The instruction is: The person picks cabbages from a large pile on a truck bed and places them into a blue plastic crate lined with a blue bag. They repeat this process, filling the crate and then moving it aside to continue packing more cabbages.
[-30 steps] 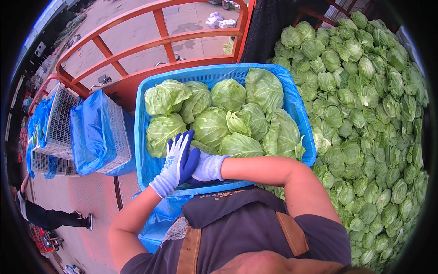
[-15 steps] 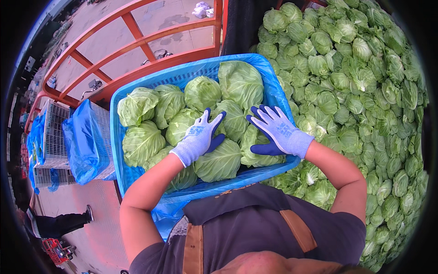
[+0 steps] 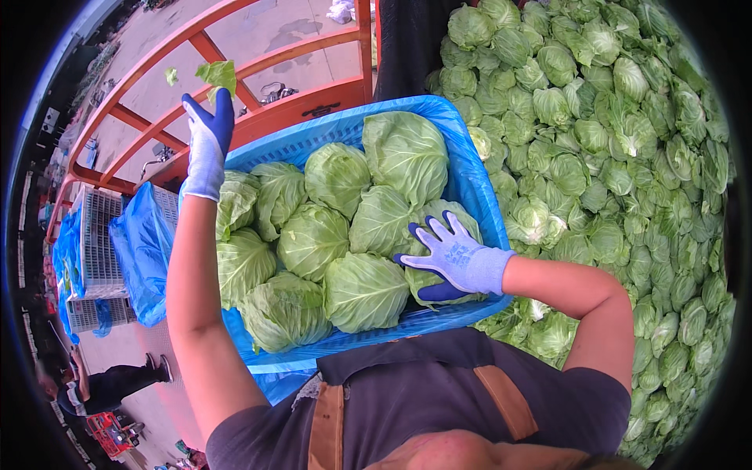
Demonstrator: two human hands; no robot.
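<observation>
The left hand (image 3: pixel 207 145), in a pale glove with a dark blue coating, is raised beyond the far left corner of the slotted crate (image 3: pixel 274 147), in front of the orange railing (image 3: pixel 301 52). Its digits stand apart in a V. A torn cabbage leaf (image 3: pixel 218 75) shows right at the tip of 1 finger; whether it touches the glove, I cannot tell. A smaller leaf scrap (image 3: pixel 171 76) is in the air to its left, clear of the hand.

The right hand (image 3: pixel 453 262) lies palm down with fingers spread on the cabbage (image 3: pixel 470 222) at the crate's near right corner, pinching nothing. 10 cabbages show in the crate, side by side over a blue plastic liner (image 3: pixel 474 149). To the right, a loose cabbage pile (image 3: pixel 591 135) rises beside the crate.
</observation>
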